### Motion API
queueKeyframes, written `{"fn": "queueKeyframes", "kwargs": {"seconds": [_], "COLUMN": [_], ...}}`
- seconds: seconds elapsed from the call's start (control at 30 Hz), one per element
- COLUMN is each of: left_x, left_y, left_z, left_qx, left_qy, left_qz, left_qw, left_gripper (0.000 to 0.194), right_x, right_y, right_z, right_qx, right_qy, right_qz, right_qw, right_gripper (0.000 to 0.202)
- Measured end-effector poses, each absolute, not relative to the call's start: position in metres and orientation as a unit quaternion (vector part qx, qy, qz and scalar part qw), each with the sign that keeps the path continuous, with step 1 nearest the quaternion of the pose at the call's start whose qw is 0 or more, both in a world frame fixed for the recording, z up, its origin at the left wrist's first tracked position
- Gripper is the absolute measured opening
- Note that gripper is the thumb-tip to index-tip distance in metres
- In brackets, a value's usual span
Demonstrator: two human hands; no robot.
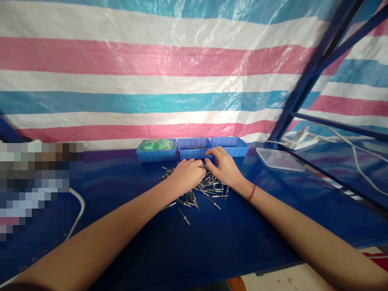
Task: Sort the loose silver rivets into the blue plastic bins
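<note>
A loose pile of metal pop rivets lies on the blue tabletop between and below my hands. My left hand rests over the pile's left side, its fingers curled down; whatever is under the fingertips is hidden. Just to its right, my right hand hovers over the pile's far right side with thumb and bent index finger apart, and nothing shows between them. Behind the hands stands a blue bin with some rivets in it, joined by another blue bin on its right.
A blue bin holding green packets stands at the left of the row. On the right lie a clear plastic lid and a white power strip with cables. A blue metal frame rises there; a striped sheet hangs behind.
</note>
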State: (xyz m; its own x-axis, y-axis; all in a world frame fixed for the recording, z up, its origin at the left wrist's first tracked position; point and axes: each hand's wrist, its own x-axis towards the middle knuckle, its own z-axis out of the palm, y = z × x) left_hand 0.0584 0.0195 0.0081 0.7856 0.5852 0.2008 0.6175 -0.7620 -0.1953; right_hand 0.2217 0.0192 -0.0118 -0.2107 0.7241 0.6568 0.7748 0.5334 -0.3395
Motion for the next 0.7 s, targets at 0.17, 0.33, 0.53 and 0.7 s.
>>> {"fn": "queueKeyframes", "kwargs": {"seconds": [0.17,0.33,0.53,0.7], "left_x": [0.062,0.056,0.056,0.053], "left_y": [0.023,0.026,0.027,0.030], "left_z": [-0.001,-0.002,0.012,0.006], "left_qx": [-0.939,-0.938,-0.949,-0.945], "left_qy": [-0.293,-0.290,-0.299,-0.286], "left_qz": [-0.066,-0.087,-0.061,-0.109], "left_qw": [0.168,0.169,0.072,0.119], "left_gripper": [0.019,0.022,0.017,0.016], "right_x": [0.220,0.219,0.218,0.218], "right_y": [0.017,0.016,0.016,0.015], "right_z": [-0.011,-0.008,-0.009,-0.006], "right_qx": [-0.477,-0.478,-0.454,-0.472], "right_qy": [-0.781,-0.774,-0.779,-0.767], "right_qz": [-0.008,0.009,0.029,0.064], "right_qw": [0.404,0.415,0.431,0.429], "right_gripper": [0.014,0.012,0.011,0.012]}}
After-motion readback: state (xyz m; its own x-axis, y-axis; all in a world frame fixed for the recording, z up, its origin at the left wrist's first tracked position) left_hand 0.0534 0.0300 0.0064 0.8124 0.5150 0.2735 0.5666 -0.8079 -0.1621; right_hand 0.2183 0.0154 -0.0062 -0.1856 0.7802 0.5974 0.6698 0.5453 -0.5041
